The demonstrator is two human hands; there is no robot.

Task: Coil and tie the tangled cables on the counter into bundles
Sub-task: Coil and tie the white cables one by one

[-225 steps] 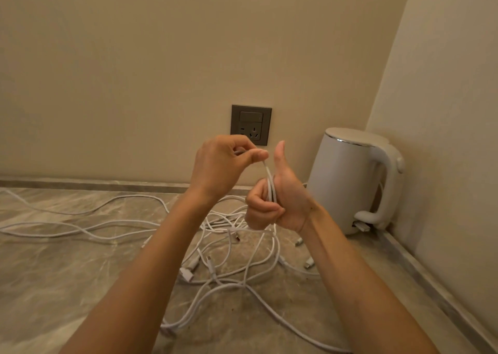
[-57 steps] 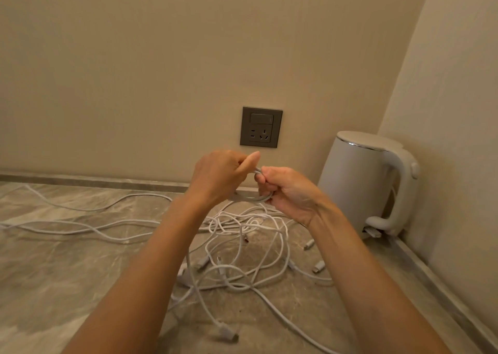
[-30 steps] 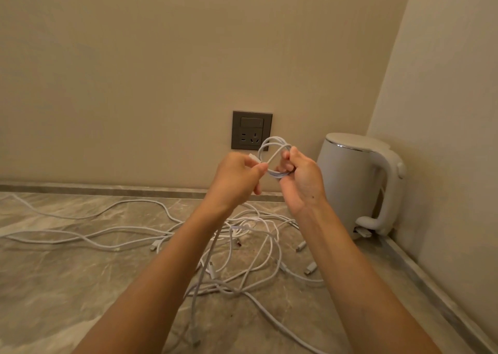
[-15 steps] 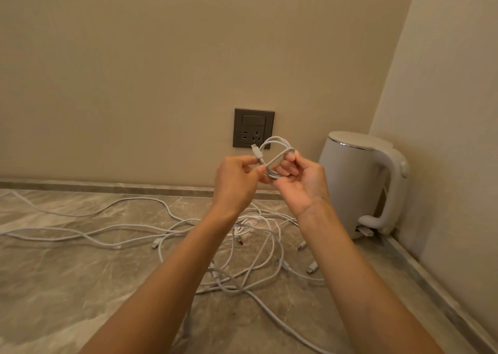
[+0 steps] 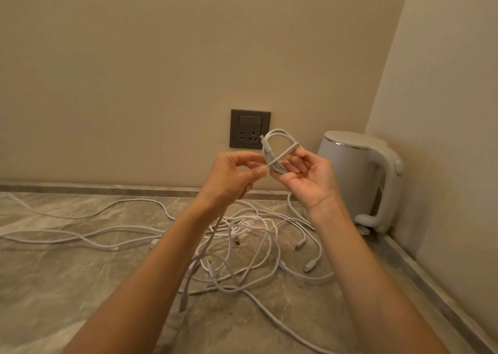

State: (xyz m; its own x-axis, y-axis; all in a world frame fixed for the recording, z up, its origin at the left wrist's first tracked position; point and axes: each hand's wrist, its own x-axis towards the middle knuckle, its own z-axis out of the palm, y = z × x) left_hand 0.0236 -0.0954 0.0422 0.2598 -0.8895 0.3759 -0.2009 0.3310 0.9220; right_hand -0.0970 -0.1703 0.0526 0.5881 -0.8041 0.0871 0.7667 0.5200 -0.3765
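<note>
The right hand [image 5: 310,178] is raised above the counter, palm turned toward the camera, its fingers curled round a small coil [image 5: 268,151] of white cable and holding it upright. One strand [image 5: 283,155] crosses the face of the coil on a slant. The left hand [image 5: 229,177], just beside the right, pinches the lower end of that strand between thumb and forefinger; the remaining fingers are loosely curled. A further length of cable [image 5: 213,235] hangs from under the left hand along the forearm and ends in a plug [image 5: 182,304] low over the counter. Below both forearms a tangle of white cables [image 5: 258,235] lies loose on the grey marbled counter [image 5: 67,286], with several small connectors showing at its right side. Two long runs [image 5: 80,239] extend from the tangle toward the left edge. On the beige wall behind the hands sits a dark socket plate [image 5: 250,128]. A white kettle [image 5: 350,170] stands in the right corner, handle facing the side wall, apart from the tangle.
</note>
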